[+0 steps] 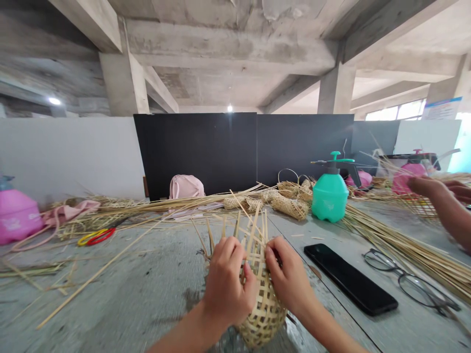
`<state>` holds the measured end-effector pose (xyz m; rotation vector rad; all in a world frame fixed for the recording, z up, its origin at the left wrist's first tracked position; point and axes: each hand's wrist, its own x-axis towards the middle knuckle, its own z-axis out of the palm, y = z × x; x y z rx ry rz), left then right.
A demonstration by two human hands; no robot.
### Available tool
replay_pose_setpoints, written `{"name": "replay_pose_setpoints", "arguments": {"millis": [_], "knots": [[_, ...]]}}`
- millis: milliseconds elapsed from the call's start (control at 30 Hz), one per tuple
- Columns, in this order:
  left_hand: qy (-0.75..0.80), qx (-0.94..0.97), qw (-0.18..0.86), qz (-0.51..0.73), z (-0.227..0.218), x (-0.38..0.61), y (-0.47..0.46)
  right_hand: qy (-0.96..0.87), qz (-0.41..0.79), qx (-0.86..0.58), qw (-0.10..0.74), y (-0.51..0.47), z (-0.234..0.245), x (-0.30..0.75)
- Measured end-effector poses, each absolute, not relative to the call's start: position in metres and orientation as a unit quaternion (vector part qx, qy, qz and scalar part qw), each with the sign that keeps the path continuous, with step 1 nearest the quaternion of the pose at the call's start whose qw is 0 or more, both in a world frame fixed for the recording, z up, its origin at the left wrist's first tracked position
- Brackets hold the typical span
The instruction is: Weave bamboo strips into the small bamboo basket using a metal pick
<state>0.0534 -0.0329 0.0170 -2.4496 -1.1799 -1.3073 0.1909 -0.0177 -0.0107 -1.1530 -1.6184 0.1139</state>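
A small woven bamboo basket (263, 309) with loose strips sticking up from its open top sits between my hands on the grey table (147, 284). My left hand (225, 282) grips the basket's left side, fingers curled over the upright strips. My right hand (290, 279) is closed on the right side of the rim, fingers bent among the strips.
A black phone (349, 278) and glasses (408, 279) lie to the right. A teal spray bottle (330, 191), finished small baskets (290, 206) and long bamboo strips (405, 245) spread behind. Another person's hands (441, 196) work at far right. A pink sprayer (16, 215) stands far left.
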Motion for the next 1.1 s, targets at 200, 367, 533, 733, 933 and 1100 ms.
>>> {"name": "replay_pose_setpoints", "arguments": {"millis": [200,367,533,733,933,1100], "knots": [[-0.378,-0.826,0.073,-0.412,0.021,0.054,-0.031,-0.686,0.076,-0.446,0.569,-0.001,-0.003,0.215],[-0.407,-0.835,0.117,-0.351,0.032,0.052,-0.033,-0.758,0.13,-0.405,0.494,0.014,0.01,0.23],[-0.438,-0.839,0.096,-0.307,0.042,0.049,-0.034,-0.782,0.144,-0.354,0.493,0.013,0.018,0.226],[-0.472,-0.817,-0.076,-0.323,0.056,0.031,-0.032,-0.764,0.097,-0.329,0.546,-0.006,0.023,0.206],[-0.459,-0.719,-0.345,-0.393,0.075,0.022,-0.03,-0.772,-0.009,-0.267,0.577,-0.017,0.02,0.191],[-0.419,-0.735,-0.285,-0.451,0.066,0.024,-0.025,-0.776,-0.077,-0.29,0.555,-0.01,0.017,0.2]]}}
